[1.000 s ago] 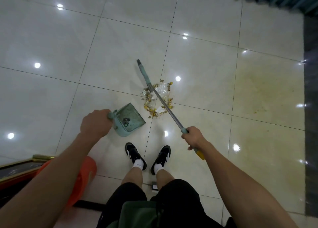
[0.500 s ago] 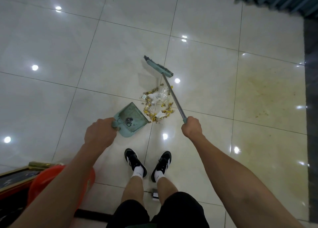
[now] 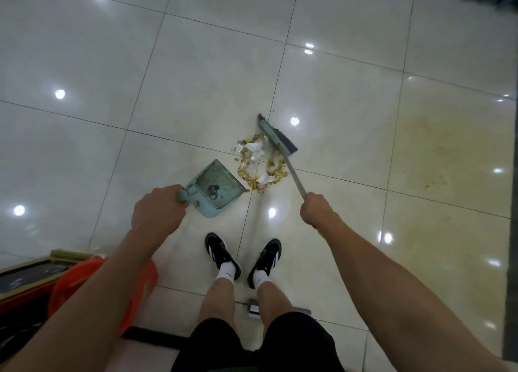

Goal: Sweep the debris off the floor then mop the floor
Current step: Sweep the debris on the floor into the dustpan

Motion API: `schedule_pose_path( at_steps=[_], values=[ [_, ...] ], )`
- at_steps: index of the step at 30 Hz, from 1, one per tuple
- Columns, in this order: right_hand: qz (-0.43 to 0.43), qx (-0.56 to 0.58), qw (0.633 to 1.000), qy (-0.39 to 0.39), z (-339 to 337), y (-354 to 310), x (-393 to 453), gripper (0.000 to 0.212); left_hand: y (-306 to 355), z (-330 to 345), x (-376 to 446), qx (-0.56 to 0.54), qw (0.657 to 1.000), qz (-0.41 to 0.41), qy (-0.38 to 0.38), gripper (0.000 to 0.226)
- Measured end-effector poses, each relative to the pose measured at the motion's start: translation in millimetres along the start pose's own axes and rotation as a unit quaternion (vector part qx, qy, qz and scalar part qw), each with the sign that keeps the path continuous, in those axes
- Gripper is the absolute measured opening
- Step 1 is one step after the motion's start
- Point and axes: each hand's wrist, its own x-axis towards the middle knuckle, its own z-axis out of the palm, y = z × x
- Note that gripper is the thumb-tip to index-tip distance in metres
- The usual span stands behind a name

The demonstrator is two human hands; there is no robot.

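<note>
Now swung behind the debris pile (image 3: 259, 165), broom head (image 3: 277, 136); right hand (image 3: 318, 207) clenching its handle, left hand (image 3: 158, 207) gripping dustpan (image 3: 217, 188) just beside the pile. Ready for sweeping in.

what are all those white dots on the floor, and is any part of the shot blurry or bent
Head view: the white dots are ceiling lights mirrored in the glossy floor tiles, one right beside the broom; tile lines bow outward, a wide-angle effect; the top right corner is smeared, while the debris pile and dustpan stay fairly sharp.
</note>
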Motion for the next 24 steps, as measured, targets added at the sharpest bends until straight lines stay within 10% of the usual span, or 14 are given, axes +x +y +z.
schedule_pose_path(
  at_steps=[24],
  values=[
    [-0.123, 0.075, 0.976, -0.161, 56.9, -16.5, -113.7, 0.027, -15.1, 20.9, -17.6, -0.027, 1.0, -0.013, 0.001, 0.007]
  ],
)
